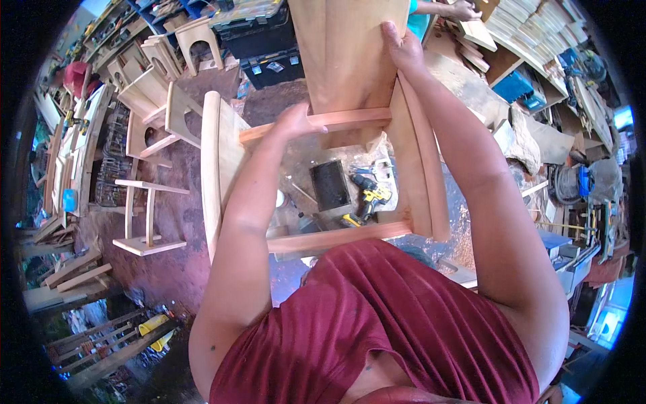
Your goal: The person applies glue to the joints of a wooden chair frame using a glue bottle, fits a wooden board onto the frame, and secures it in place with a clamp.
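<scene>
A wooden furniture frame (424,182) stands before me, with two upright side panels joined by rails. My left hand (296,121) is closed round the far cross rail (356,119), near its left half. A wide, pale wooden board (343,54) rises at the far side of that rail, its lower end against it. My right hand (405,54) grips the board's right edge, thumb on its face. Through the frame I see a yellow and black cordless drill (370,195) and a dark rectangular tray (330,185). The near rail (340,237) runs close to my body.
Part-built wooden stools (151,215) stand on the floor at left. Black toolboxes (266,54) are stacked beyond the frame. At the far right, another person's hand (464,10) is near stacked boards (525,27). A person in red (75,77) is at the far left bench.
</scene>
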A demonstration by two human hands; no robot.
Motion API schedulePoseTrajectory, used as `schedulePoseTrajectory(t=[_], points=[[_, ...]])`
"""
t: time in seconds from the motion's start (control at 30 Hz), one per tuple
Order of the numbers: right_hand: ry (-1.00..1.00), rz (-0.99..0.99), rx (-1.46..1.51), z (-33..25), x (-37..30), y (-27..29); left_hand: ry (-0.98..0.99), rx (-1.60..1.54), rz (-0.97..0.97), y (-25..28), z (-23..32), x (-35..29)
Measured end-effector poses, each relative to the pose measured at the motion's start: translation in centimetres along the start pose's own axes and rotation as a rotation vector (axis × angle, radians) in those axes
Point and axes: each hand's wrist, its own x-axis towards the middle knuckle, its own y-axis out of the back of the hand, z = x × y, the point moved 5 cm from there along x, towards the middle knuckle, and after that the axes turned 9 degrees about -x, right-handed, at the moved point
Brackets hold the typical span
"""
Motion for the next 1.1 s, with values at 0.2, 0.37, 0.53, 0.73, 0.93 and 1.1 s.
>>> schedulePoseTrajectory(t=[0.2, 0.37, 0.53, 0.73, 0.93, 1.1], points=[[-0.114, -0.06, -0.09, -0.4, -0.6, 0.1, -0.019, 0.013, 0.041, -0.3, -0.7, -0.3], [-0.127, 0.008, -0.186, 0.2, 0.0, 0.5, 0.026, 0.044, 0.037, 0.1, 0.3, -0.2], [-0.175, -0.025, -0.19, -0.4, -0.4, 0.5, 0.037, 0.017, 0.069, -0.6, -1.8, 0.7], [-0.117, -0.034, -0.156, -1.3, -0.8, 0.9, 0.015, 0.027, 0.06, -0.6, -1.3, 0.8], [-0.06, -0.004, -0.103, -2.1, -1.0, 1.4, 0.05, -0.033, 0.001, -0.3, 0.4, 0.0], [-0.06, -0.014, 0.006, -2.7, -1.0, 1.0, 0.012, -0.035, 0.049, -0.1, 0.1, 0.0]])
